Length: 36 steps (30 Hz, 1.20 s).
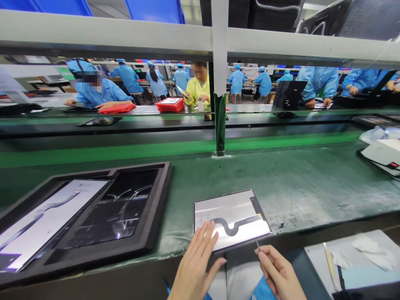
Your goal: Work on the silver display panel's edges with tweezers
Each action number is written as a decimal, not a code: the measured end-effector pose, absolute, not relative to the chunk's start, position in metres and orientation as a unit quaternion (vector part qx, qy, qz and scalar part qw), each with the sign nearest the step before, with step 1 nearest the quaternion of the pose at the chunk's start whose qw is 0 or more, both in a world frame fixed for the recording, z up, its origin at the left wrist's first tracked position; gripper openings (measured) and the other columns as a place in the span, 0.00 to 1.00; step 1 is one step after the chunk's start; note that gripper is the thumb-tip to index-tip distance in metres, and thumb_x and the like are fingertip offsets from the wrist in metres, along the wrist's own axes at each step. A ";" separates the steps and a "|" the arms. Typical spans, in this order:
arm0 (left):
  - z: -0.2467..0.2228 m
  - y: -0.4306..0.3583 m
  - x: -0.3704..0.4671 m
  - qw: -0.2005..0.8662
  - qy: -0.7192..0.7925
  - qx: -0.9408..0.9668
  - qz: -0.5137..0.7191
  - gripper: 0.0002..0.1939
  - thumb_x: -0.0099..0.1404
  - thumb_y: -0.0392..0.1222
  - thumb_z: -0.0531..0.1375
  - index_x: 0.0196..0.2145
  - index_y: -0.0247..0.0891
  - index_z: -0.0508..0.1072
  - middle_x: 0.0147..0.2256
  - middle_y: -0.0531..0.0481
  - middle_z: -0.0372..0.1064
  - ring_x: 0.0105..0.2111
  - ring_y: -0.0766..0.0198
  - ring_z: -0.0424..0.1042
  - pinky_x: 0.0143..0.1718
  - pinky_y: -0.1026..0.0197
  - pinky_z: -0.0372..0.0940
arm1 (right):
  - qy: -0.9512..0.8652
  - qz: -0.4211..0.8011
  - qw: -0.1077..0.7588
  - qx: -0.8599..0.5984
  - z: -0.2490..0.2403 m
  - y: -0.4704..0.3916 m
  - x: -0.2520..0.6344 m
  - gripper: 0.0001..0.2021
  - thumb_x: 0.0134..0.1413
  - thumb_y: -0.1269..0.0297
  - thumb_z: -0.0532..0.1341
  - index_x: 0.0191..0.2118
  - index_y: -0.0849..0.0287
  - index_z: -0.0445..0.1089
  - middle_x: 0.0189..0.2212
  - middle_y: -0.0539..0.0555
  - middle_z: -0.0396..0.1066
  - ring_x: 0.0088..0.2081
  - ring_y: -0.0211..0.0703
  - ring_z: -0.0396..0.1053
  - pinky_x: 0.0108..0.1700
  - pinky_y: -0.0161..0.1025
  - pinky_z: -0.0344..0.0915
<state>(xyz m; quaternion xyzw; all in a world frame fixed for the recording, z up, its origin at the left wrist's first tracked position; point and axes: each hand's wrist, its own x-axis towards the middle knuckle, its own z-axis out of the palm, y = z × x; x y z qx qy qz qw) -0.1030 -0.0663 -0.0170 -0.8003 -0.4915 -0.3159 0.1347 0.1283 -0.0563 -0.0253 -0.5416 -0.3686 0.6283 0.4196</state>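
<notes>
A display panel [237, 204] with a silvery back lies at the front edge of the green bench. A dark, curved flex cable [230, 230] runs across it. My left hand [200, 254] rests on the panel's near left part, fingers stretched out flat by the end of the cable. Between the thumb and fingers of my right hand [276, 266] is a thin pointed metal tool [257, 245]. Its tip is at the panel's near right edge; whether it touches the panel I cannot tell, and most of its length is hidden in the hand.
A black foam tray [161, 196] on the left holds a silver-backed panel [53, 212] and a glossy black panel [115, 208]. A post [220, 121] rises behind the bench. White items [383, 154] lie far right. Co-workers sit beyond, near red stacked sheets [170, 105].
</notes>
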 end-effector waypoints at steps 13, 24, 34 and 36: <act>0.026 -0.017 -0.009 -0.333 -0.502 -0.701 -0.383 0.11 0.67 0.39 0.59 0.26 0.39 0.70 0.26 0.53 0.67 0.27 0.65 0.67 0.28 0.65 0.61 | -0.407 0.561 0.494 -0.525 -0.022 -0.056 0.138 0.24 0.45 0.39 0.67 0.33 0.57 0.73 0.19 0.44 0.58 0.21 0.36 0.54 0.25 0.35 0.55; 0.030 0.010 0.013 -0.321 -0.506 -0.711 -0.368 0.14 0.72 0.42 0.49 0.30 0.40 0.67 0.28 0.52 0.67 0.29 0.63 0.66 0.31 0.62 0.61 | -0.482 0.490 0.465 -0.557 -0.032 -0.052 0.163 0.23 0.59 0.38 0.53 0.36 0.55 0.64 0.19 0.44 0.59 0.24 0.40 0.60 0.32 0.37 0.58; 0.020 0.038 0.034 -0.283 -0.493 -0.744 -0.351 0.11 0.68 0.37 0.55 0.26 0.38 0.68 0.25 0.54 0.67 0.27 0.64 0.66 0.29 0.64 0.60 | -0.505 0.361 0.446 -0.645 -0.034 -0.045 0.178 0.20 0.60 0.41 0.54 0.41 0.52 0.66 0.33 0.55 0.77 0.34 0.49 0.75 0.36 0.38 0.65; 0.019 0.046 0.036 -0.256 -0.507 -0.740 -0.360 0.12 0.69 0.37 0.53 0.28 0.38 0.68 0.26 0.53 0.67 0.27 0.64 0.66 0.29 0.64 0.60 | -0.490 0.365 0.441 -0.657 -0.036 -0.046 0.180 0.20 0.59 0.40 0.54 0.42 0.52 0.66 0.37 0.57 0.78 0.36 0.51 0.76 0.38 0.39 0.66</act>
